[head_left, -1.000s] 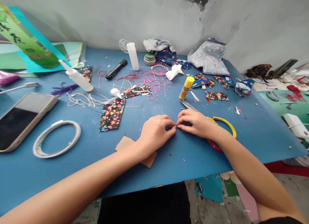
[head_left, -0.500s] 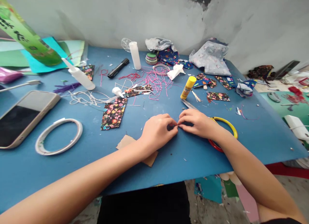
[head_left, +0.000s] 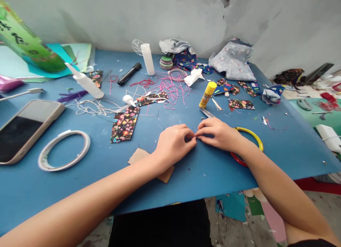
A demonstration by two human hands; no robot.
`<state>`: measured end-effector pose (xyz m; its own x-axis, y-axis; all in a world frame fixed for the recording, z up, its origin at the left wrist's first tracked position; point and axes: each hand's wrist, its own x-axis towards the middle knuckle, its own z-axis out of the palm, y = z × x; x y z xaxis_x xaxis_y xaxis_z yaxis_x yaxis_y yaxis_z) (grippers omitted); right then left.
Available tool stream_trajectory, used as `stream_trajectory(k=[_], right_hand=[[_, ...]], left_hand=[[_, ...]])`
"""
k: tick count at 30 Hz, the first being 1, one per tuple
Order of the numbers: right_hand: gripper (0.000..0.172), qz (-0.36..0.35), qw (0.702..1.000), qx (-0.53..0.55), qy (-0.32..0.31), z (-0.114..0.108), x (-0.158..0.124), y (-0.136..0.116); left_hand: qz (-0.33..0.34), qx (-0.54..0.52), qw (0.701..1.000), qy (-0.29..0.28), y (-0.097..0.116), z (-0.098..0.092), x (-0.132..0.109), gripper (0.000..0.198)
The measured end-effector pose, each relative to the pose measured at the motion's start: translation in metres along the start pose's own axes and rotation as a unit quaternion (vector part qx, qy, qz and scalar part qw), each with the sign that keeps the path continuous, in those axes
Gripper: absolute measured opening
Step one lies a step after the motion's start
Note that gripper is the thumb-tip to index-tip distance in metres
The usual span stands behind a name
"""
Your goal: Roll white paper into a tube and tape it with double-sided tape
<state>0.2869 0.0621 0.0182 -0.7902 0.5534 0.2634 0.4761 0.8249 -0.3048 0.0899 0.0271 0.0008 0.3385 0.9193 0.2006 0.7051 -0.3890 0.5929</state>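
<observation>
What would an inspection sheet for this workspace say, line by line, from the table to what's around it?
Surface: blue table, dotted with small scraps.
Work items: cardboard partly hidden by the left forearm; scissors partly hidden by the right hand.
Clutter: phone, tape roll, marker, glue stick, tangled pink thread, flowered piece.
Hands: left hand and right hand have their fingers pinched, tips close together; anything between is too small to tell.
Cables: white cable lying beyond the phone.
Surroundings: grey wall behind; paper pieces on the floor.
</observation>
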Motion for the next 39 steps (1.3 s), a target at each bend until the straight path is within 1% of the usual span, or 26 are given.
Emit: stream_trajectory(k=[4, 7, 14, 17, 23, 28, 33, 39], right_hand=[[0.011, 0.018, 1.000, 0.011, -0.002, 0.0008, 0.0004, -0.0011], [0.010, 0.026, 1.000, 0.010, -0.007, 0.0011, 0.0000, -0.0015], [0.010, 0.022, 1.000, 0.015, -0.010, 0.0011, -0.0001, -0.0018], [0.014, 0.021, 1.000, 0.013, -0.008, 0.0001, -0.0003, -0.0019], [0.020, -0.011, 1.000, -0.029, -0.005, -0.0001, -0.0007, 0.0001], [0.019, -0.018, 0.999, -0.050, -0.011, 0.0008, 0.0005, -0.0004], [0.020, -0.036, 0.996, -0.075, -0.018, -0.0003, 0.0007, -0.0021], [0.018, -0.040, 0.995, -0.087, -0.027, -0.0005, 0.0011, -0.0035]], left_hand=[[0.002, 0.000, 1.000, 0.010, 0.0008, -0.0002, -0.0001, 0.013], [0.007, 0.006, 1.000, 0.005, 0.0009, -0.0002, 0.0002, 0.014], [0.007, 0.009, 1.000, -0.003, 0.0006, 0.0000, 0.0009, 0.013], [-0.003, 0.009, 1.000, 0.002, 0.0015, 0.0002, 0.0004, 0.012], [-0.015, 0.016, 1.000, 0.008, 0.0022, 0.0009, 0.0000, 0.013], [0.001, -0.003, 1.000, -0.002, 0.0023, -0.0019, -0.0006, 0.012], [0.002, -0.014, 1.000, -0.004, 0.0027, -0.0039, -0.0017, 0.013], [0.000, -0.013, 1.000, -0.011, 0.0039, -0.0038, -0.0020, 0.012]])
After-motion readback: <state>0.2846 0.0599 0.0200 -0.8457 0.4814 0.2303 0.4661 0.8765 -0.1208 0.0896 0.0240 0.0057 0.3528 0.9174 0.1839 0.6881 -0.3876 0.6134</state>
